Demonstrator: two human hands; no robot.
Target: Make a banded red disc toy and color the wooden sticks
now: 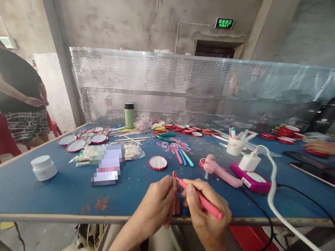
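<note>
Right at the near edge of the blue table (44, 195), the person's left hand (158, 208) pinches a thin wooden stick (174, 183) upright between thumb and fingers; its top end is already coloured red. The right hand (206, 212) is closed around a red marker pen (200, 200) in a writing grip, with the tip touching the stick just below that red end. My guess is the colouring has only begun, since most of the stick looks bare and more plain sticks (132, 138) lie farther back.

Just beyond the hands sits a round red-rimmed lid (158, 162), with pink, blue and green marker pens (183, 157) beside it. To the right are a pink handheld fan (220, 171), a white charger plug (249, 161) with its white cable (275, 194), and a magenta device (253, 180). A white paper cup (236, 145) holds more pens. Far left lie many red-rimmed lids (82, 140); a white jar (44, 167) stands near left, and a green flask (129, 116) stands against the perforated metal screen (211, 86).

Another person's hand (323, 147) rests at the far right; someone else stands at far left.

Only one piece of writing is readable: a green sign (224, 23) on the wall says "EXIT" under Chinese characters. No brands can be made out.
</note>
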